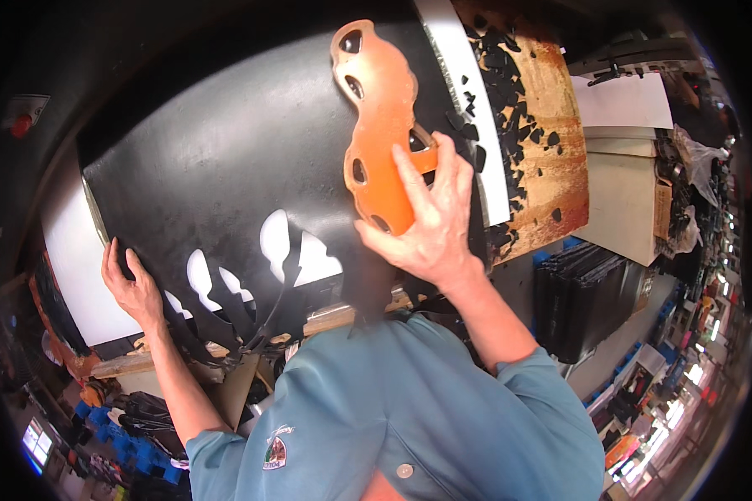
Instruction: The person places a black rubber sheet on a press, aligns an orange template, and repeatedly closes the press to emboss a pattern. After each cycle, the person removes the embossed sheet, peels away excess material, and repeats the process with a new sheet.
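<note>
A large black sheet [217, 159] lies flat across the work surface, with several rounded cut-outs along its near edge showing white beneath. On the sheet rests or hovers a long orange cutting die [380, 108] with a wavy outline and several oval holes; I cannot tell whether it touches. My right hand [430, 221] grips the die's near right part, fingers over its side bar and thumb at its near end. At the sheet's left edge lies my left hand [135, 288], its fingers apart and nothing held in them.
A white strip [476, 108] runs along the sheet's right side. Beyond it, black scraps [518, 117] litter a worn brown board [564, 175]. Stacked black sheets [585, 292] stand at the lower right, below pale boxes [622, 188]. A red button [22, 125] is at far left.
</note>
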### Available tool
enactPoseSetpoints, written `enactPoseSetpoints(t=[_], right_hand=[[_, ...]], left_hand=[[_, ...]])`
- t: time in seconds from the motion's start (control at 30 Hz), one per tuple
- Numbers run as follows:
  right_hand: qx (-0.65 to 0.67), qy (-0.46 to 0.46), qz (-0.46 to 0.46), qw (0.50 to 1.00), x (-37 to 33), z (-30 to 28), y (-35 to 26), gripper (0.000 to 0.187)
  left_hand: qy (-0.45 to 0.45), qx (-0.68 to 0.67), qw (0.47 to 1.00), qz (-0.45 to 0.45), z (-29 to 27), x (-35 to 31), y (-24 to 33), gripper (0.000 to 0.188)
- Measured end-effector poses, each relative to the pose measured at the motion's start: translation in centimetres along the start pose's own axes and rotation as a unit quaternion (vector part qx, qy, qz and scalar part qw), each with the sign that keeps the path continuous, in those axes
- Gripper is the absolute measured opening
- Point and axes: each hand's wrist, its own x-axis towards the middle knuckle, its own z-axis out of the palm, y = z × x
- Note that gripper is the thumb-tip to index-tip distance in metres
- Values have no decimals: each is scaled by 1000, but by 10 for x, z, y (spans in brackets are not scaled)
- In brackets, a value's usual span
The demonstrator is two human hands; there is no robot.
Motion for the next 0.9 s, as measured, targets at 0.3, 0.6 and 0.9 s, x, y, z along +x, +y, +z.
enactPoseSetpoints(t=[0.3, 0.6, 0.9], right_hand=[[-8, 61, -75, 995, 8, -31, 96, 25], [-79, -10, -139, 987, 50, -5, 141, 30], [-36, 101, 87, 990, 73, -38, 109, 28]], left_hand=[[-2, 1, 1000, 15, 0, 1, -2, 37], [-9, -3, 1000, 16, 0, 1, -2, 38], [-5, -30, 1000, 6, -1, -1, 2, 38]])
